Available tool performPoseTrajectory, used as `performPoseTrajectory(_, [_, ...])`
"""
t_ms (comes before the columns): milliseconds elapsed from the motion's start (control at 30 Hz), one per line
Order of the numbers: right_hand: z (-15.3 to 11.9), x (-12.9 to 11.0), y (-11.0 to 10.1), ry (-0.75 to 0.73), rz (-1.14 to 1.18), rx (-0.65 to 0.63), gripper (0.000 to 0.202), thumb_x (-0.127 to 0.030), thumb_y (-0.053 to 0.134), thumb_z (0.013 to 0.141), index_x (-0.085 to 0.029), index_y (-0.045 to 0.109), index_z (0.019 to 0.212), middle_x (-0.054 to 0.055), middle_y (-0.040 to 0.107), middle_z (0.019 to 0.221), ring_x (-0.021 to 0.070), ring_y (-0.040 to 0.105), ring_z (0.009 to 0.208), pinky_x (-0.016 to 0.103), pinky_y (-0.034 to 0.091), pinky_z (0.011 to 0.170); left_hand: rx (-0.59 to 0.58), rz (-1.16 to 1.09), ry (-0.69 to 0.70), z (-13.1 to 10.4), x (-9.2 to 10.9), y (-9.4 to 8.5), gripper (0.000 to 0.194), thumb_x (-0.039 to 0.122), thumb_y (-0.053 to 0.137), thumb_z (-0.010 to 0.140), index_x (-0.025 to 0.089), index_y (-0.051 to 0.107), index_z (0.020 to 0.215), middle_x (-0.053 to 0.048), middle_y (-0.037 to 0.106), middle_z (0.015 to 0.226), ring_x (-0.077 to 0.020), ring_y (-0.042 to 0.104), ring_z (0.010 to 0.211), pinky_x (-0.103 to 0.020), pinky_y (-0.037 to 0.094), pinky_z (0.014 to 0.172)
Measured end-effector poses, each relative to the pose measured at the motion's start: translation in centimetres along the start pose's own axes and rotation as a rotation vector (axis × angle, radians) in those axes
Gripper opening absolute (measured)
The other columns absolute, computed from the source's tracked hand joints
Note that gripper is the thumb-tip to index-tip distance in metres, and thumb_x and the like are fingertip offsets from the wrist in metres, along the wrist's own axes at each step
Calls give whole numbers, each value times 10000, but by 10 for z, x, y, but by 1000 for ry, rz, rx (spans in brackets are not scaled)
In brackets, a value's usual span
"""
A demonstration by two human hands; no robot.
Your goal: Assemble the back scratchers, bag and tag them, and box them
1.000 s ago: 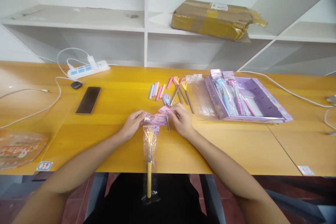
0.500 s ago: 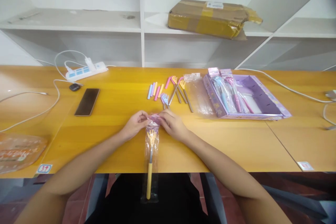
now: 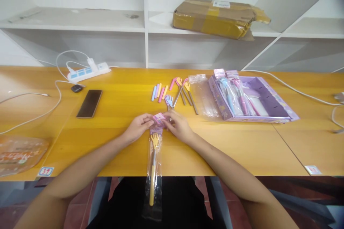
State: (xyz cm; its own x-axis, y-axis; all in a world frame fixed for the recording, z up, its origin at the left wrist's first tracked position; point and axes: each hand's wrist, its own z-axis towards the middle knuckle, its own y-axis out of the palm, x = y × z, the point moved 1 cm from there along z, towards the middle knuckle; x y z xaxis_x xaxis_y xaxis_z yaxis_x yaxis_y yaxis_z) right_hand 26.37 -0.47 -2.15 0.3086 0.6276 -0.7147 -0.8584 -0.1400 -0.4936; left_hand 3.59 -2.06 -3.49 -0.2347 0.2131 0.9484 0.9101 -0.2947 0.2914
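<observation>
A yellow back scratcher [image 3: 153, 171] lies inside a clear plastic bag [image 3: 159, 200] that hangs over the table's front edge. My left hand [image 3: 139, 127] pinches the left side of the bag's pink header [image 3: 159, 117]. On the other side, my right hand [image 3: 177, 126] grips the header's right edge. Just beyond my fingers are loose metal rods with hand-shaped heads, among them a blue one [image 3: 168, 100] and a yellow one [image 3: 187, 86]. Several coloured handle tubes [image 3: 159, 92] lie beside them.
A purple display box [image 3: 258, 118] with bagged back scratchers stands at the right, clear bags [image 3: 205, 102] next to it. Towards the left are a phone [image 3: 89, 103], a power strip [image 3: 88, 72] and cables. A taped carton [image 3: 212, 18] rests on the shelf.
The pink header has tilted up and its printed face now shows between my fingers. The bag's lower end hangs slightly further down. Both hands have hardly moved.
</observation>
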Motion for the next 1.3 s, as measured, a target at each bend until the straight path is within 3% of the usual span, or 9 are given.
performPoseTrajectory(200, [-2,3,1,18,-8,32,234,-359,654,1051,-237,630,1249,44,734,942,170,713,769,286,602,648,35,-105,-3,-2,8,6,320,379,853,887,131,757,1065,-129,804,1100,-251,782,1022,-466,604,1033])
performPoseTrajectory(433, [2,-2,-6,-139,-144,-32,171,-291,623,1070,-234,677,1222,66,718,980,181,688,789,319,600,723,43,-154,-21,-4,9,7,314,370,824,905,132,783,1106,-138,794,1144,-264,767,1054,-457,622,1001])
performPoseTrajectory(567, [1,-2,-6,-197,-182,-46,187,-260,635,1063,-232,698,1237,88,731,1073,196,730,920,330,619,796,37,-207,-67,-4,13,9,236,306,797,901,127,786,1053,-129,802,1057,-274,768,1035,-480,619,1000])
performPoseTrajectory(800, [-2,1,-5,-231,-219,-92,260,-256,609,1074,-268,709,1314,98,720,1147,207,740,1029,353,641,880,24,-107,-19,-5,9,7,285,385,811,916,160,782,1088,-113,779,1164,-252,742,1097,-434,604,1028])
performPoseTrajectory(1033, [-3,3,-6,-272,-242,-97,313,-238,612,1067,-294,704,1360,86,672,1091,198,716,974,334,634,845,30,-91,-18,-5,7,8,289,411,797,924,173,788,1088,-113,768,1181,-263,732,1114,-444,602,1023])
performPoseTrajectory(1300, [-3,-8,-7,-278,-264,-246,384,-290,597,1070,-276,621,1453,125,572,1216,207,655,956,362,639,815,91,-91,23,-6,10,6,260,395,784,934,172,762,1067,-102,789,1130,-245,744,1069,-381,607,942])
